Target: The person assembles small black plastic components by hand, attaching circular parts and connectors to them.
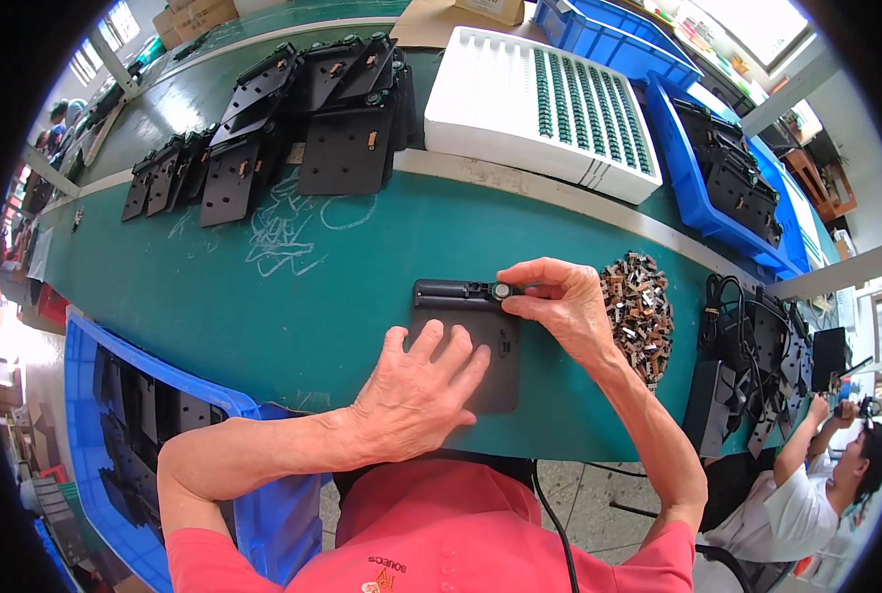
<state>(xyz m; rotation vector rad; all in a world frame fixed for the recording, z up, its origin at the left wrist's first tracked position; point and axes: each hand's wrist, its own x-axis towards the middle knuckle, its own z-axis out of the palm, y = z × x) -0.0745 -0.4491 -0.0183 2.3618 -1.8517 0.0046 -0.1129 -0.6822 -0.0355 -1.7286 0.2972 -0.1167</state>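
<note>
The black plate (500,383) is lying flat on the green tabletop (357,267), right in front of the person and close to the near edge. Its long axis is running away from the body, almost straight up the view, and its far end is carrying a ribbed black bar (451,293) that is stretching crosswise, left to right. The left hand (416,390) is resting over the plate's left and near portion, palm down, fingers fanned apart and pointing away toward the bar. The right hand (567,308) is reaching in from the right, its thumb and forefinger pinching a round silvery piece (501,292) at the bar's right end; whether that piece is already seated in the bar is hard to tell, since the fingertips are partly covering the joint. A heap of small metal parts (640,316) is sitting just beyond the right wrist, while a white foam tray (485,94) is standing farther back, holding rows of green pieces
</note>
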